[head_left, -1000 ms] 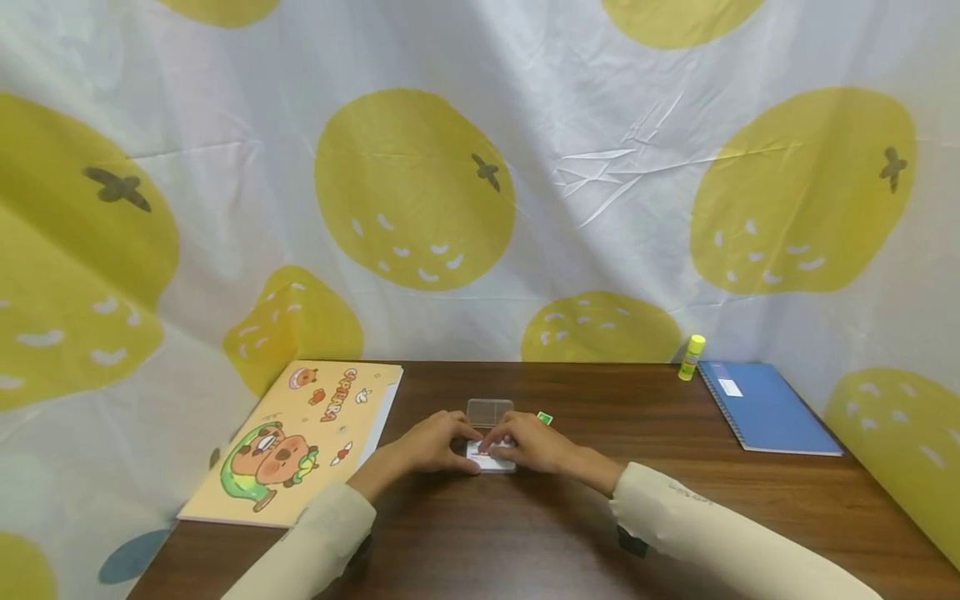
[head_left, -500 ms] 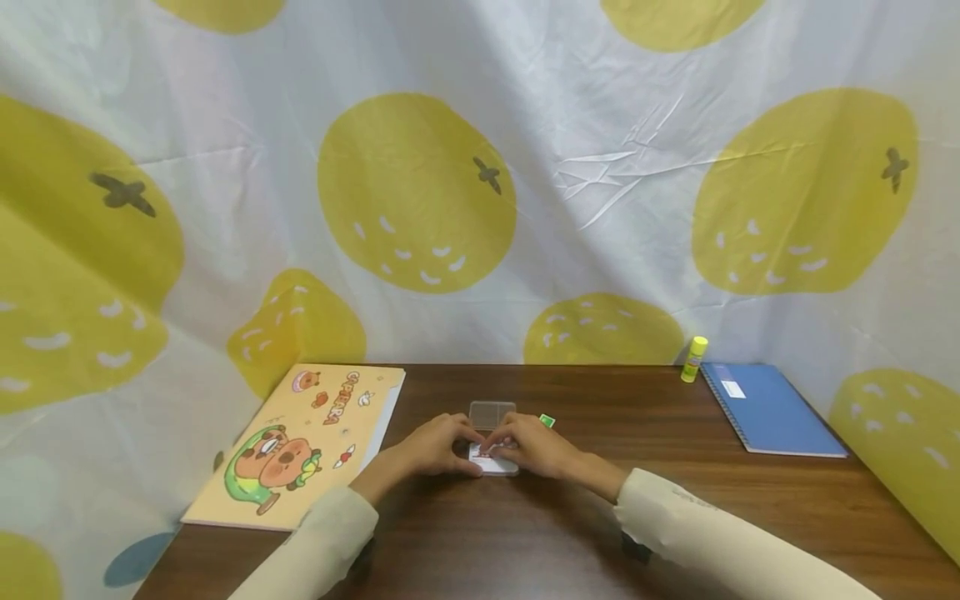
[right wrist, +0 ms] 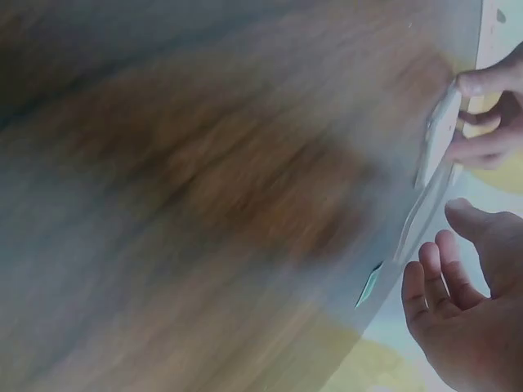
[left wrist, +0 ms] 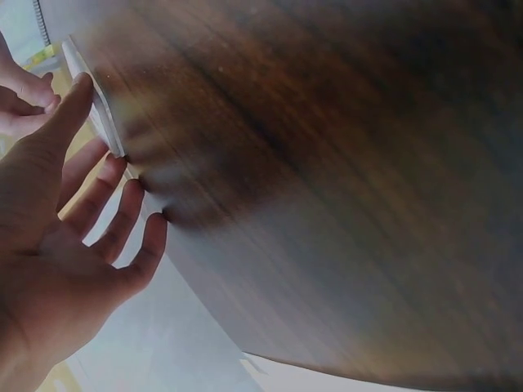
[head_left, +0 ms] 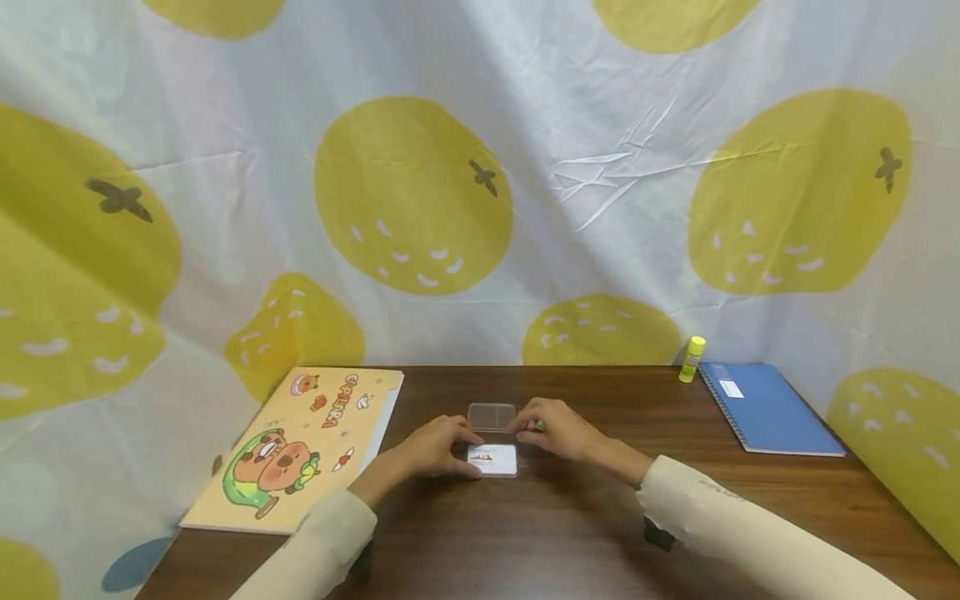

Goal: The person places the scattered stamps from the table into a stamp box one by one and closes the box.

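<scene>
A small clear plastic card case lies on the dark wooden table [head_left: 480, 542], with a white card [head_left: 501, 460] with red print in its near half. Right behind stands its clear lid [head_left: 491, 417], folded back. My left hand [head_left: 438, 446] holds the case by its left end, thumb at the near corner and index finger at the far one. In the left wrist view that hand's other fingers [left wrist: 151, 237] rest loosely by the tabletop. Beside the lid's right edge is my right hand [head_left: 558, 429], its fingers loosely bent with nothing between them. It partly hides a small green piece [right wrist: 369, 284].
At the left lies a large cartoon folder [head_left: 300, 450]. A yellow glue stick [head_left: 692, 359] stands at the back right beside a blue spiral notebook [head_left: 768, 408]. A lemon-print cloth [head_left: 570, 208] rises behind and at both sides.
My right hand has lifted off the white card and moved right and back to beside the lid, baring the card. The left hand stays at the case's left end.
</scene>
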`<state>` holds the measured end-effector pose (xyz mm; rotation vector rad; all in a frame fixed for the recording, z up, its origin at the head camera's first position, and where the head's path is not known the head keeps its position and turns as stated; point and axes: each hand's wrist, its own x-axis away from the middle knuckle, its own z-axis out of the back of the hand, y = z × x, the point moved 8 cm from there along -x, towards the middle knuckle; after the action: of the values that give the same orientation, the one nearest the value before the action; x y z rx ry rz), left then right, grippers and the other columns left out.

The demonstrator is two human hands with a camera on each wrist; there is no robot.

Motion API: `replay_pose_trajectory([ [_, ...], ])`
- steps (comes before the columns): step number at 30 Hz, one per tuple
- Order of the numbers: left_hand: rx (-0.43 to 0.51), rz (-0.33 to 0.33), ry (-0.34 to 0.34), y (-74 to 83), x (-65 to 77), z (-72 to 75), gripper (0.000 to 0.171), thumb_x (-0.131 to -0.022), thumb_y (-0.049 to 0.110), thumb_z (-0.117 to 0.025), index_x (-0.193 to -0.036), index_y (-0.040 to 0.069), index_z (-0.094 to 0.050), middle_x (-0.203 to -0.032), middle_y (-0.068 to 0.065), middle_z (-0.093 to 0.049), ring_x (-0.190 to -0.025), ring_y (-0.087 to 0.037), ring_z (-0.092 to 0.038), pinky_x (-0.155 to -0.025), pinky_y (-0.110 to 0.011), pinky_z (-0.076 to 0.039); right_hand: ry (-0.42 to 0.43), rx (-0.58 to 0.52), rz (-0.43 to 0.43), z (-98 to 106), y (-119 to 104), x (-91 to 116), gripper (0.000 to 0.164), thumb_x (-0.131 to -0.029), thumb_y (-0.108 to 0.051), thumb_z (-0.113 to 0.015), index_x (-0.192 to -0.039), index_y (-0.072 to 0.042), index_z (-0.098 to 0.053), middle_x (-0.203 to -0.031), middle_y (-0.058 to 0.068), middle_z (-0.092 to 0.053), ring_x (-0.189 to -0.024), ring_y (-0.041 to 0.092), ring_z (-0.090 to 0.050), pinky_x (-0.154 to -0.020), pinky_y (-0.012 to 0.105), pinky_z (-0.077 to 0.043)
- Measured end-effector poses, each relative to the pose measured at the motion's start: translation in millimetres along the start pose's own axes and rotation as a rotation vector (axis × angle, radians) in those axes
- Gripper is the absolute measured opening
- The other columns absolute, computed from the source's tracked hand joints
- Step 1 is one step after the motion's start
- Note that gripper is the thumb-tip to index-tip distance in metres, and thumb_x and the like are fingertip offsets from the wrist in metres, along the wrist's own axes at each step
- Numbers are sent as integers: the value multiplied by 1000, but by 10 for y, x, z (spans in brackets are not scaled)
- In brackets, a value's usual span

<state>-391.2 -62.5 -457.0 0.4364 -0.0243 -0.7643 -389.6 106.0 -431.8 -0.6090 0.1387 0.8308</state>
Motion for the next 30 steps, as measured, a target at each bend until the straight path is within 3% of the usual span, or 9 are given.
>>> replay_pose_trajectory([
  [5,-6,3,6,-4,9,2,49,-82,37,-89,-120,10,-78,-118,-7,-70,-110,-26,-64,-100,-43,-51,-6,18,-26,62,128,28,17,-94,-4,-75,-110,-7,-79,-104,8,-70,-96,25,-67,-82,44,-59],
  [13,-24,8,9,11,32,6,49,-82,38,-88,-121,11,-78,-118,-6,-69,-110,-27,-63,-99,-44,-51,19,62,-78,188,348,77,20,-91,-6,-79,-111,-4,-79,-103,12,-70,-91,30,-69,-79,40,-59],
  [23,-54,1,15,23,36,9,49,-82,38,-89,-121,11,-78,-117,-5,-69,-109,-27,-62,-97,-44,-51,-21,122,-116,210,596,106,26,-88,-14,-83,-111,-2,-78,-98,10,-70,-91,25,-67,-80,33,-57],
  [30,-44,6,14,24,35,11,49,-82,38,-89,-121,11,-78,-117,-5,-69,-108,-25,-63,-97,-43,-51,-54,136,-132,189,606,96,22,-89,-15,-82,-108,-5,-79,-94,7,-66,-88,21,-63,-78,29,-54],
])
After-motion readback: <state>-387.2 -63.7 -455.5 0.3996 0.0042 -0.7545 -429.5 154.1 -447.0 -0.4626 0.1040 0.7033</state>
